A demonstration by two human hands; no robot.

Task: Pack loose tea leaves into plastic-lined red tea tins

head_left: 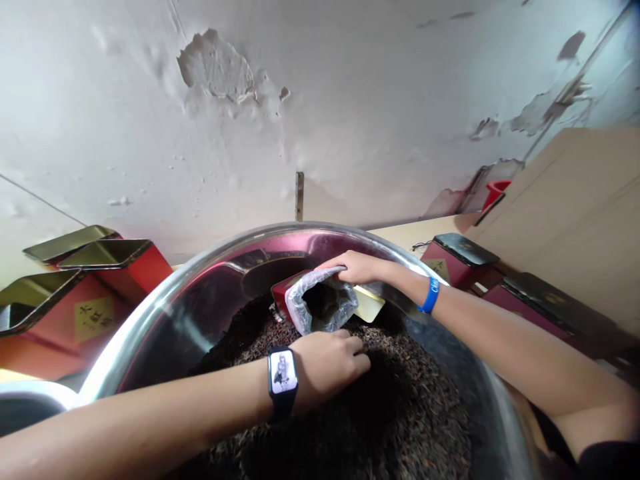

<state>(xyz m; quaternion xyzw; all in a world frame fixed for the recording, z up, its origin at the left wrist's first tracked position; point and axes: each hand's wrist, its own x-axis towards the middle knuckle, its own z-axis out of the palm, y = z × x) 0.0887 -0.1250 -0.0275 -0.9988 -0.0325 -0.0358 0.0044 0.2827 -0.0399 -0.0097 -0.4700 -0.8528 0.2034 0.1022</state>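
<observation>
A large shiny metal basin [150, 293] holds a heap of dark, twisted dried leaves that look like loose tea [425, 400]. In it a red tin [281, 298] lies tilted, its mouth facing me, lined with a clear plastic bag [300, 310] folded over the rim. My right hand [357, 268] grips the bag and rim at the tin's upper right edge. Just below the mouth, my left hand [333, 367] is curled palm down over the leaves; whatever its fingers hold is hidden. A pale yellow flat piece [369, 305] shows right of the tin.
Several open red tins [117, 263] stand left of the basin. Closed red tins with dark lids [465, 248] are at the right. Another metal vessel [35, 393] touches the lower left. Behind rises a peeling white wall [350, 100]; a brown board [575, 213] leans at right.
</observation>
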